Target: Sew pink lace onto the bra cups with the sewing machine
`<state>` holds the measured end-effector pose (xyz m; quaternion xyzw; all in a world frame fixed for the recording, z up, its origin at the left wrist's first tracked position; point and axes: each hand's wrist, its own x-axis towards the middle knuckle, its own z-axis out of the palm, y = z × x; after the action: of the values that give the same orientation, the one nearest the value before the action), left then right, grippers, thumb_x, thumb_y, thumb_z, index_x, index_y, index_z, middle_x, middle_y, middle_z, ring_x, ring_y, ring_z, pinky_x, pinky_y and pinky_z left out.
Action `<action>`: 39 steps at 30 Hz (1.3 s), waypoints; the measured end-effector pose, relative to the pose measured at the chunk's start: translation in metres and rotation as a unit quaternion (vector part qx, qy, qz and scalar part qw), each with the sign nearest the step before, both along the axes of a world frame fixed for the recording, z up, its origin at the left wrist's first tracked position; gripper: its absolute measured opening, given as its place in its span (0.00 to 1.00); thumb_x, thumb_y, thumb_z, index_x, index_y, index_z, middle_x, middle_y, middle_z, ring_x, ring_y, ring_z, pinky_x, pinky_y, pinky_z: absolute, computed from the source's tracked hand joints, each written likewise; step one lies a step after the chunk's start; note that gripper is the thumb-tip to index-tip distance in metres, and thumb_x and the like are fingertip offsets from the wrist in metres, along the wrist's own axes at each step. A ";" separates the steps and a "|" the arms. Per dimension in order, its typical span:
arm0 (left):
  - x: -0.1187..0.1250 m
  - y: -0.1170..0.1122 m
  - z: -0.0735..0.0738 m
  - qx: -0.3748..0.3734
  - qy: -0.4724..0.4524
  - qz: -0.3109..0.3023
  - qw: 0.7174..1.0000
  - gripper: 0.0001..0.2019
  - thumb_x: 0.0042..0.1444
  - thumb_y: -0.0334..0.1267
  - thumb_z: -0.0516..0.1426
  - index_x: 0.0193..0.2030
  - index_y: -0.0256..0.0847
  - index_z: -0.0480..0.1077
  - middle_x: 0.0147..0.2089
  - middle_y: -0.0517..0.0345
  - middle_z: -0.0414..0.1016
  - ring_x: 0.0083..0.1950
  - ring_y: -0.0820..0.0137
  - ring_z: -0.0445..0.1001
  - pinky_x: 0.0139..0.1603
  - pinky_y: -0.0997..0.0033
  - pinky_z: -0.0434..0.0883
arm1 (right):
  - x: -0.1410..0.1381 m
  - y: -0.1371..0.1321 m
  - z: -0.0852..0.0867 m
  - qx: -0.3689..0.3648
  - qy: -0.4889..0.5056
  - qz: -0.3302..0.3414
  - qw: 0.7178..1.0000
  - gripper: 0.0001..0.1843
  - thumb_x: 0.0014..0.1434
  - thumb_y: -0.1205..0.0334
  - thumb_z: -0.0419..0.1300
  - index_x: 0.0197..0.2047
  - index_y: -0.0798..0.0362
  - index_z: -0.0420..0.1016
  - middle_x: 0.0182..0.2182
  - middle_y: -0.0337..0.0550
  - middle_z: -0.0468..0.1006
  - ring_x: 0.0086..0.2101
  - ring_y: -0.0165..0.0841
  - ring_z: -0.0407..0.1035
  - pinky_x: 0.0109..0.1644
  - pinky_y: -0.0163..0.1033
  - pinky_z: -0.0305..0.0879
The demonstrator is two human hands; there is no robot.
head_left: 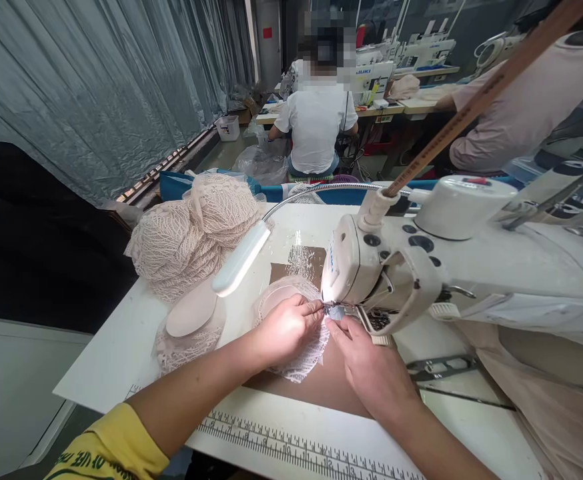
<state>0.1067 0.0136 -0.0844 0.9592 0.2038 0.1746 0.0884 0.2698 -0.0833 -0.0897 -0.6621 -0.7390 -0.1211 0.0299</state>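
My left hand (pixel 285 328) is closed in a pinch on a white lace bra cup (pixel 301 353), holding its edge at the needle of the white sewing machine (pixel 451 267). My right hand (pixel 369 363) lies on the table just right of it, fingers pressed down on the lace beside the presser foot (pixel 339 312). The cup's padded rim (pixel 279 293) shows behind my left hand.
A heap of pink lace cups (pixel 191 233) and a loose foam pad (pixel 191 315) sit at the left of the white table (pixel 116 347). A lamp bar (pixel 239 260) hangs over them. A printed ruler (pixel 291 447) runs along the front edge. Other people sit at machines behind.
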 end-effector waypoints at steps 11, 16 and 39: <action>-0.002 0.006 0.010 -0.013 -0.009 -0.019 1.000 0.16 0.63 0.32 0.48 0.50 0.29 0.72 0.46 0.43 0.77 0.39 0.65 0.69 0.42 0.65 0.69 | -0.001 -0.002 -0.001 0.007 0.007 0.031 0.999 0.32 0.52 0.79 0.51 0.57 0.46 0.72 0.40 0.48 0.79 0.33 0.36 0.73 0.30 0.38 0.66; -0.003 0.006 0.006 -0.007 -0.003 0.013 1.000 0.16 0.62 0.33 0.48 0.52 0.31 0.71 0.49 0.44 0.76 0.42 0.63 0.68 0.42 0.63 0.69 | 0.001 -0.002 -0.004 0.023 0.020 0.037 0.999 0.29 0.53 0.77 0.52 0.55 0.47 0.74 0.40 0.48 0.79 0.31 0.36 0.72 0.27 0.37 0.62; -0.116 -0.047 0.037 -0.023 0.050 0.312 0.948 0.34 0.57 0.56 0.52 0.65 0.38 0.56 0.67 0.42 0.57 0.68 0.49 0.53 0.64 0.42 0.56 | 0.011 -0.001 -0.015 0.067 0.203 0.113 0.970 0.19 0.62 0.68 0.46 0.48 0.57 0.75 0.39 0.50 0.77 0.34 0.38 0.71 0.38 0.44 0.66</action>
<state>-0.0091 -0.0336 -0.0474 0.8528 0.5011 0.1408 0.0412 0.2808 -0.0847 -0.1046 -0.5818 -0.7773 -0.0292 0.2375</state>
